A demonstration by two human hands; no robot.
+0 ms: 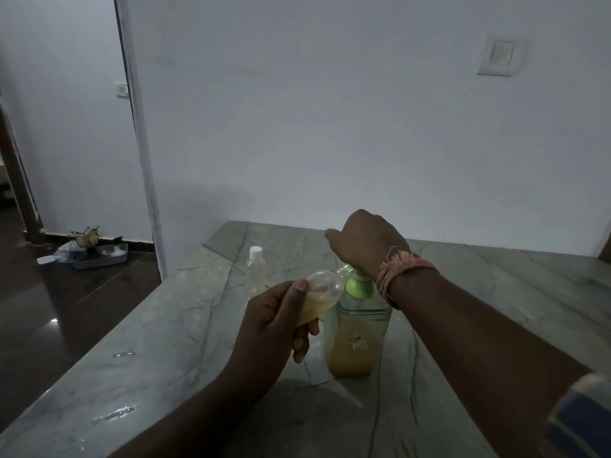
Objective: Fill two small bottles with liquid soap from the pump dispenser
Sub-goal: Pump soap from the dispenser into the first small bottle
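A clear pump dispenser (355, 338) with a green collar stands on the marble table (165, 342), holding orange-yellow soap in its lower part. My right hand (363, 242) rests over the green pump head, fingers curled down on it. My left hand (274, 322) holds a small clear bottle (317, 295) tilted, its open mouth up against the pump's spout; yellow soap lies in its lower part. A second small clear bottle (255, 266) with a white cap stands upright on the table behind, apart from both hands.
A white wall runs close behind the table. To the left, the table edge drops to a dark floor, where a metal tray (99, 257) with odds and ends sits by a doorway. A thread band circles my right wrist.
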